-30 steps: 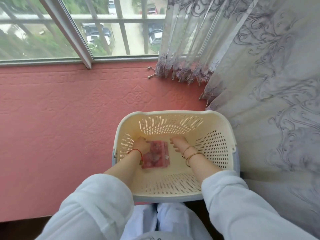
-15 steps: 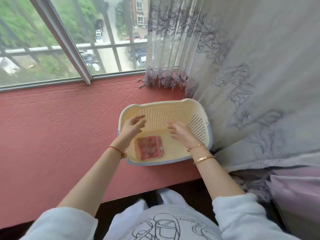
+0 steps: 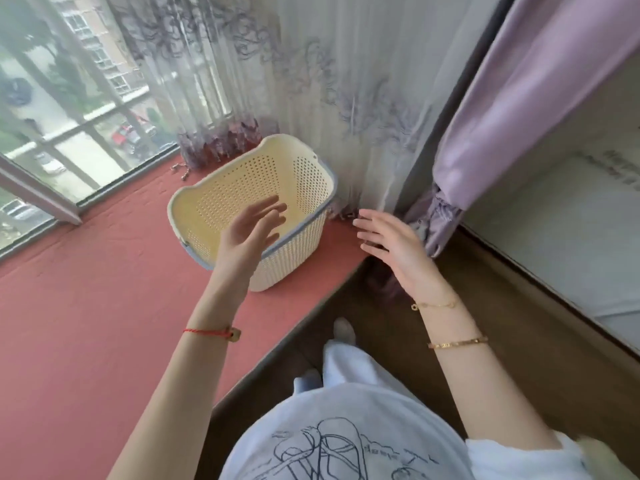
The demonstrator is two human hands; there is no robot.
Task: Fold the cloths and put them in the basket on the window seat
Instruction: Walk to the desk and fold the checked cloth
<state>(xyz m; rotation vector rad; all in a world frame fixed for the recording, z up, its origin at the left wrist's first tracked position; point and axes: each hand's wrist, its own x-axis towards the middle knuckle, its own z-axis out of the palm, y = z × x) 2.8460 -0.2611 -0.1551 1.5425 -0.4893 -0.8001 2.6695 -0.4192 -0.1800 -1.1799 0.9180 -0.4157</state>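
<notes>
Head view shows me the cream perforated basket (image 3: 298, 174) with a blue rim standing on the pink-red window seat (image 3: 104, 289), tucked against the patterned sheer curtain (image 3: 329, 81) in the corner. From this angle I cannot see any cloth; the basket floor is hidden behind the near wall and my left hand. My left hand (image 3: 251, 233) hangs over the basket's near rim, fingers (image 3: 273, 204) spread apart and holding nothing. My right hand (image 3: 398, 247) is to the right of the basket, past the seat's edge and over the dark wooden floor (image 3: 519, 341), fingers likewise loosely apart and empty. A lilac curtain (image 3: 519, 98) hangs just beyond it. A red string bracelet (image 3: 207, 331) sits on the left wrist, gold bracelets (image 3: 457, 342) on the right.
</notes>
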